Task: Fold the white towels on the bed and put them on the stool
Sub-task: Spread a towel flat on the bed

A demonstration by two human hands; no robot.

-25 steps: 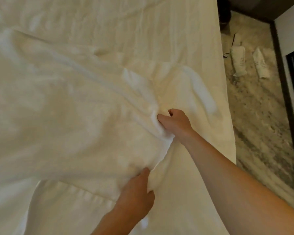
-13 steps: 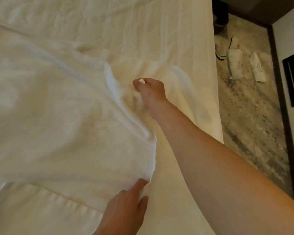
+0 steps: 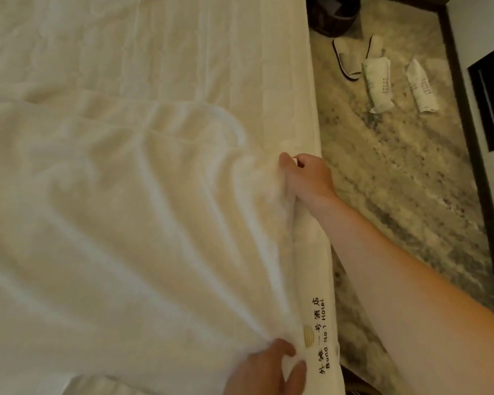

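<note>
1. Towel (image 3: 126, 223) lies rumpled across the bed (image 3: 154, 38).
2. Left hand (image 3: 268, 369) pinches its near corner.
3. Right hand (image 3: 308, 178) clenches the far corner at the bed's edge.
4. Slippers (image 3: 347, 59) sit on the floor (image 3: 397, 181).

At least one white towel (image 3: 126, 223), one bed (image 3: 154, 38), two grips (image 3: 265, 372) (image 3: 311, 178), two slippers (image 3: 347, 59) (image 3: 375, 47), two wrapped packets (image 3: 378, 84) (image 3: 421, 86), one dark bin (image 3: 334, 15)
</note>
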